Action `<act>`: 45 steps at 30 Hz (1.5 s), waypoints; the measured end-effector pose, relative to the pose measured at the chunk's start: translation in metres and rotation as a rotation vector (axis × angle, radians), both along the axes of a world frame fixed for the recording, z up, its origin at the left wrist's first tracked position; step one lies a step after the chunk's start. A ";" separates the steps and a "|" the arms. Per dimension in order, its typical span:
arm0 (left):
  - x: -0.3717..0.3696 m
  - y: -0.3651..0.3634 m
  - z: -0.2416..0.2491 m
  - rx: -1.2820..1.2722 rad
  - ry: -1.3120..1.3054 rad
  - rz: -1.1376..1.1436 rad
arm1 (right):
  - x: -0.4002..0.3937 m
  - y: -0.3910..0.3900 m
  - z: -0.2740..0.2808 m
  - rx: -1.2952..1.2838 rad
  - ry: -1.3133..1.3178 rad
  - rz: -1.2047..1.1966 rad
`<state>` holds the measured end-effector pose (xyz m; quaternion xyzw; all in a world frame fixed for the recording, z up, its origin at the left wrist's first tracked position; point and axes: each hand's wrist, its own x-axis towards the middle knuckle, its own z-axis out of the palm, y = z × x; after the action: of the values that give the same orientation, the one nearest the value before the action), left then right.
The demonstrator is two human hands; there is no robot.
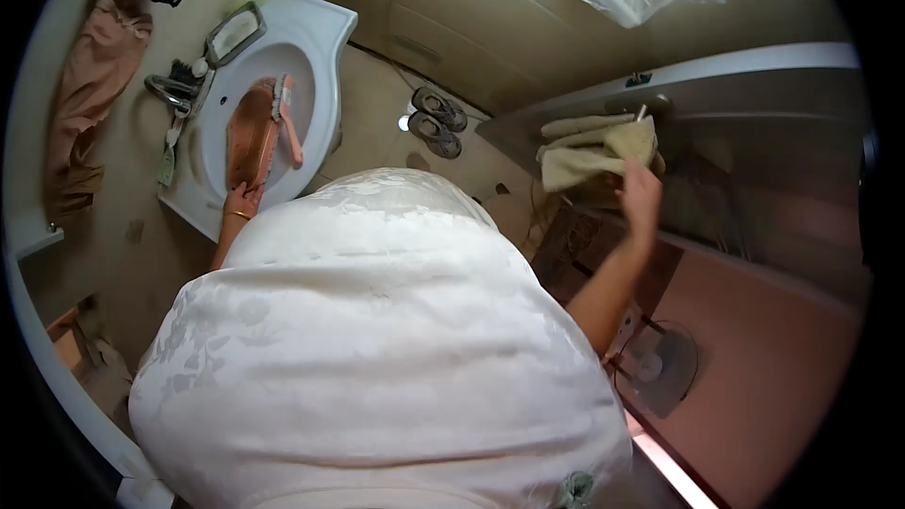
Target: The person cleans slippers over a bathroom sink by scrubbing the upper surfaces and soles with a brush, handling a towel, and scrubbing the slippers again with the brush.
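My left hand [243,202] is at the near rim of the white sink [325,99], its fingers closed on the near end of a brown slipper [253,137] with pinkish sides and a fuzzy grey edge. Beside the slipper, inside the basin, lies a pink-handled scrub brush [290,127]. Out to the right, my right hand [639,190] pinches the lower edge of a pale yellow towel [594,153]. That towel hangs over the door handle [643,111]; part of my fingers is hidden by the cloth.
A metal faucet [172,92] and a grey-framed soap dish [234,35] sit along the sink's back. Grey shoes [438,121] stand on the floor. The dark door [754,141] is at right, with a fan [652,368] beyond. Pink clothing [102,75] hangs at left.
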<state>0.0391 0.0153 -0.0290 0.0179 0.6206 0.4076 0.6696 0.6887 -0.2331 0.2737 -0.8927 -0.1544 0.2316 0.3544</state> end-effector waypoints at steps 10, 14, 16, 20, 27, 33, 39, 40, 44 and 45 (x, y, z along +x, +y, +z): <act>0.004 -0.002 -0.001 0.042 0.002 0.011 | -0.030 -0.069 0.032 0.471 -0.589 0.103; -0.019 0.004 -0.029 -0.055 -0.049 0.031 | -0.066 -0.021 -0.027 0.252 -0.279 0.242; -0.039 0.002 -0.052 0.030 -0.152 -0.087 | -0.078 0.002 -0.049 0.169 -0.225 0.334; -0.031 0.003 -0.044 0.003 -0.083 -0.023 | -0.088 0.030 -0.069 0.074 -0.214 0.445; -0.020 0.011 -0.039 0.029 -0.057 0.003 | -0.109 0.045 -0.070 0.096 -0.221 0.571; -0.024 0.010 -0.038 0.002 -0.056 0.002 | -0.167 0.113 -0.088 0.176 -0.235 0.819; -0.027 0.011 -0.039 0.011 -0.041 -0.003 | -0.217 0.185 -0.107 0.206 -0.261 0.991; -0.030 0.010 -0.040 0.016 -0.037 0.010 | -0.218 0.185 -0.104 0.203 -0.263 1.018; -0.023 0.003 -0.046 0.041 -0.020 0.042 | -0.211 0.179 -0.097 0.181 -0.285 1.055; -0.020 0.004 -0.053 0.050 0.001 0.041 | -0.204 0.173 -0.093 0.171 -0.288 1.045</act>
<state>0.0187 0.0189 -0.0819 0.0219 0.6109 0.4366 0.6601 0.4843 -0.0606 0.1810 -0.6878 -0.6426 0.2388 0.2387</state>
